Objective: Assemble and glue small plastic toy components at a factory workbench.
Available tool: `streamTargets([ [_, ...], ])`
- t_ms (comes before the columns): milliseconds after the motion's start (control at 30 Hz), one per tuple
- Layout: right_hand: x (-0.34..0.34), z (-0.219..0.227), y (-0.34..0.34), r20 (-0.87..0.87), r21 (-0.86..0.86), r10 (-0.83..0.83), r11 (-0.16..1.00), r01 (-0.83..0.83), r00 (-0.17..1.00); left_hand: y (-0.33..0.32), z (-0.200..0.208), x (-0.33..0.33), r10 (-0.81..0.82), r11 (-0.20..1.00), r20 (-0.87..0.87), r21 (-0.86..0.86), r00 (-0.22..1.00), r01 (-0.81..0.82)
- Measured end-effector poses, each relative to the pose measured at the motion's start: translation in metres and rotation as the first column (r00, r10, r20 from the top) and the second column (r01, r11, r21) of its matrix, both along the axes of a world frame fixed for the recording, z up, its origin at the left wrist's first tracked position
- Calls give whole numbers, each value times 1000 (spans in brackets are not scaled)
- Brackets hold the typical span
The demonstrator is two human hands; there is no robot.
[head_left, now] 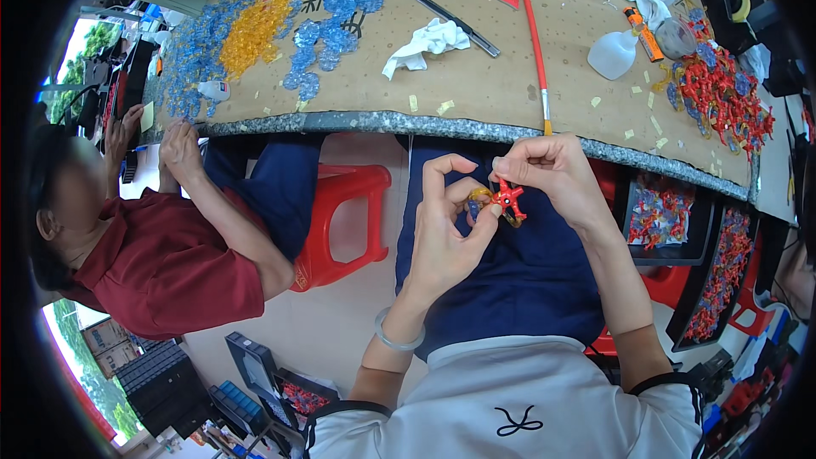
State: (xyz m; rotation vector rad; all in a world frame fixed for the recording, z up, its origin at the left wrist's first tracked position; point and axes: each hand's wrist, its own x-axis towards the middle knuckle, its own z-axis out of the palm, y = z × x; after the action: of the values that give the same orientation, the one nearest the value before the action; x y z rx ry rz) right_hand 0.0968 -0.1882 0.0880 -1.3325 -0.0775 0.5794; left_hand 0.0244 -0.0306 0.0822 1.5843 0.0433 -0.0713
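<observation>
Over my lap, just off the table's near edge, I hold a small red plastic toy figure (508,196) with several stubby limbs. My left hand (446,229) pinches it between thumb and fingers. Translucent yellow and blue pieces (478,202) sit against those fingers; whether they are joined to the figure I cannot tell. From the upper right, the thumb and forefinger of my right hand (544,172) close on the figure's top. Those fingertips hide the spot they grip.
Across the table (357,106) lie blue translucent pieces (327,42), yellow pieces (259,21), a cutter knife (455,24), tissue (429,44), a red-handled brush (533,34), a white bottle (614,54) and piled red figures (722,93). A co-worker (170,255) sits left, beside a red stool (340,221).
</observation>
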Motion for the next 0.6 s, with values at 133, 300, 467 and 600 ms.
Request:
streamTargets([
  [133, 1, -2, -3, -82, 11, 51, 999, -50, 995, 2, 4, -1, -27, 994, 45, 110, 999, 22],
  [300, 3, -6, -10, -120, 45, 84, 996, -79, 989, 0, 9, 0, -96, 941, 245, 340, 965, 7],
  [467, -2, 3, -11, -25, 58, -14, 998, 15, 1000, -7, 12, 3, -26, 960, 215, 279, 976, -36],
  [600, -9, 0, -14, 557, -95, -381, 854, 512, 738, -3, 10, 4, 33, 958, 210, 272, 977, -90],
])
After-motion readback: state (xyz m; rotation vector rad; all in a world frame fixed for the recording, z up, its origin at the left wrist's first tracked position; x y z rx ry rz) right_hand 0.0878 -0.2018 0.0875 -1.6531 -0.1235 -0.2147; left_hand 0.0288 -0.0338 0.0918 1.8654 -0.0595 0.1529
